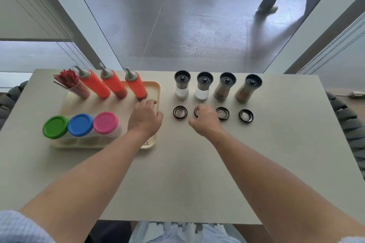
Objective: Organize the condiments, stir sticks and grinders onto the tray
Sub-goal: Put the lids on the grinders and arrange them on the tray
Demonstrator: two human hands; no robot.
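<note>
Black ring point(195, 113), second of four on the desk point(197, 167), sits pinched in the right grip point(205, 120); left grip point(145, 117) curls over the right rim of the cream tray point(157, 88).

tray point(154, 88): we see cream
squeeze bottles point(113, 85): orange, grey caps
stir sticks point(66, 79): red
jar lids point(80, 124): we count green, blue, pink
grinder tops point(182, 79): black
rings point(245, 116): black
</note>
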